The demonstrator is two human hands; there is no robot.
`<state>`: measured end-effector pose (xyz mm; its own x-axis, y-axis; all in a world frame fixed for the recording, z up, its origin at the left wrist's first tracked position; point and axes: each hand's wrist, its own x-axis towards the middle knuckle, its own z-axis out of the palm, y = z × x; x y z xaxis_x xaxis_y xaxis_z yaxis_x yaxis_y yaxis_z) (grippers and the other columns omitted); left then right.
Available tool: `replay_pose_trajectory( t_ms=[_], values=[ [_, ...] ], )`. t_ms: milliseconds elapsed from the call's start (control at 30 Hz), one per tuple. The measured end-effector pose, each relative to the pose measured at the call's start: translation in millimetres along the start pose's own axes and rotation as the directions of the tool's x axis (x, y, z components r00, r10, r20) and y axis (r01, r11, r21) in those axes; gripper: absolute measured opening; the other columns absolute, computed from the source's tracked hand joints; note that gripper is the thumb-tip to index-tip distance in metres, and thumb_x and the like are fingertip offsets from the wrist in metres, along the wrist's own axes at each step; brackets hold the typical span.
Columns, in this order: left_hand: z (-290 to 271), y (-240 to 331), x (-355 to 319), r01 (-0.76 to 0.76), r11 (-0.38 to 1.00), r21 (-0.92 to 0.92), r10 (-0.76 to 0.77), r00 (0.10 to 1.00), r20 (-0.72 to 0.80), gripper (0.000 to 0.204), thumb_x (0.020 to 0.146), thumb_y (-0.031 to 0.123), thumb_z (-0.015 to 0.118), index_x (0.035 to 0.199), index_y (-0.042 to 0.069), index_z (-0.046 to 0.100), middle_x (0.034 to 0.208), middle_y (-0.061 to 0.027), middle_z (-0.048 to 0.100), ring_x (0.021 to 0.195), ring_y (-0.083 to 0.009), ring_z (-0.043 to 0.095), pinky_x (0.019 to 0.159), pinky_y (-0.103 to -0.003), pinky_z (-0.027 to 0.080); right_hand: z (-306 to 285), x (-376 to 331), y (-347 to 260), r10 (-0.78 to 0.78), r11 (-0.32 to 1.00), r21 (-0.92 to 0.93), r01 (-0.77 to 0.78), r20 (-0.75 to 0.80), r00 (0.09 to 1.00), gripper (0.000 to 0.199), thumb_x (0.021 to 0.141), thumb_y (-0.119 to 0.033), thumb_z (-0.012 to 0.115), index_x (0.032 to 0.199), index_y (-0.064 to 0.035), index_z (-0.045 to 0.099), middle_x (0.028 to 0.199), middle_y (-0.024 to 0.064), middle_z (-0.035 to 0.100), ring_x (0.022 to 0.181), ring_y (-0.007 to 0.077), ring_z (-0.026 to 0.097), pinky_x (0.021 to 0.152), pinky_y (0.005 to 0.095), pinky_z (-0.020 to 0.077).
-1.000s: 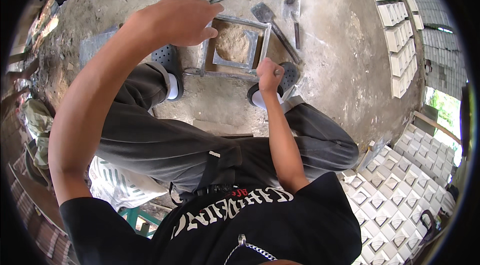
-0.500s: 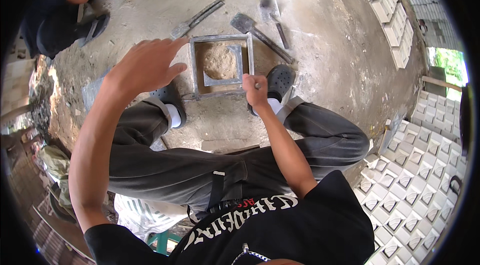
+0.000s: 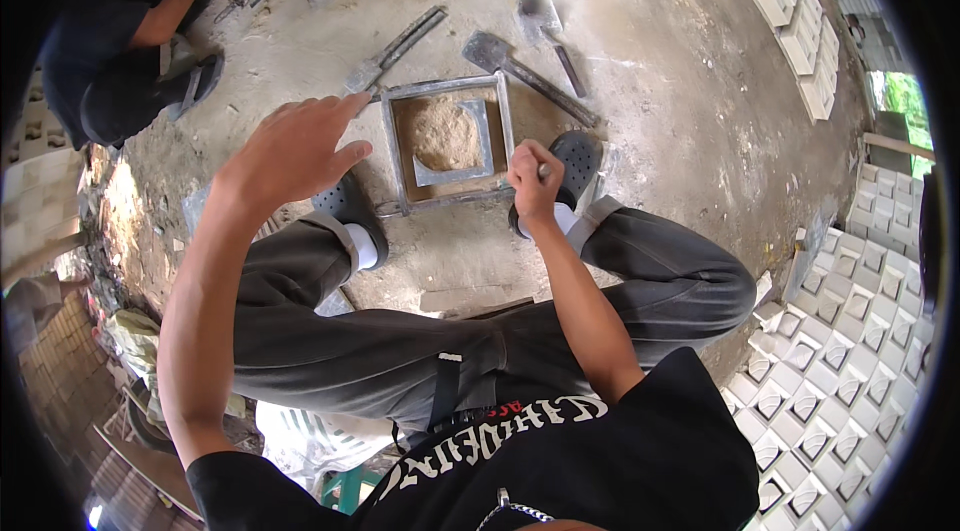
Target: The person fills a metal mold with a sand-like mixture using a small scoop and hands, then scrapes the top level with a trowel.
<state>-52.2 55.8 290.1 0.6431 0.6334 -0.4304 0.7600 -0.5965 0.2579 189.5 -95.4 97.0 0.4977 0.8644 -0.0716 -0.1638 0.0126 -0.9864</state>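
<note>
A square metal mould frame [image 3: 447, 88] rests on the floor between my feet. Inside it lies a grey plate with a curved cut-out [image 3: 480, 136], and pale, crumbly powder [image 3: 445, 131] fills the curve. My left hand [image 3: 290, 151] hovers at the frame's left side, fingers stretched and thumb apart, holding nothing. By the frame's near right corner, my right hand [image 3: 533, 179] is closed round a short rod [image 3: 544, 172], whose end pokes out of the fist. Most of the rod is hidden by the fingers.
Beyond the frame lie a flat trowel [image 3: 487, 53], a smaller scraper [image 3: 540, 16] and a long bar tool [image 3: 400, 46]. A person [image 3: 120, 61] crouches at the far left. Patterned blocks [image 3: 800, 31] line the far right, with more stacked blocks [image 3: 830, 361] at near right.
My right hand has shifted slightly right, away from the frame's corner. My left hand stays spread near the frame. The other person's arm now reaches farther out, and the whole view has shifted a little.
</note>
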Motion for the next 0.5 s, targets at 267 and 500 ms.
replay_pose_trajectory(
  t_ms=[267,500],
  values=[
    [-3.9,0.9,-3.4,-0.002,0.999,-0.045,0.0,0.999,-0.038,0.053,0.091,0.032,0.054,0.136,0.008,0.042,0.117,-0.0178,0.059,0.113,-0.0345,0.052,0.098,-0.043,0.038,48.1,72.5,-45.8,-0.117,0.992,0.045,0.116,0.021,0.993,0.053,0.098,-0.023,0.047,0.049,-0.0107,0.03,0.047,-0.0014,0.034,0.042,0.0081,0.027,0.043,0.0274,0.0195],
    [-4.9,-6.0,-21.7,-0.035,0.996,-0.081,0.026,0.994,-0.11,0.05,0.09,0.029,0.054,0.133,0.005,0.045,0.114,-0.0157,0.059,0.113,-0.0325,0.052,0.1,-0.041,0.038,76.4,119.5,8.5,-0.105,0.993,-0.029,0.117,0.257,0.961,0.044,0.091,-0.012,0.048,0.051,-0.0097,0.032,0.05,-0.0032,0.033,0.046,0.007,0.028,0.046,0.0277,0.0214]
  ],
)
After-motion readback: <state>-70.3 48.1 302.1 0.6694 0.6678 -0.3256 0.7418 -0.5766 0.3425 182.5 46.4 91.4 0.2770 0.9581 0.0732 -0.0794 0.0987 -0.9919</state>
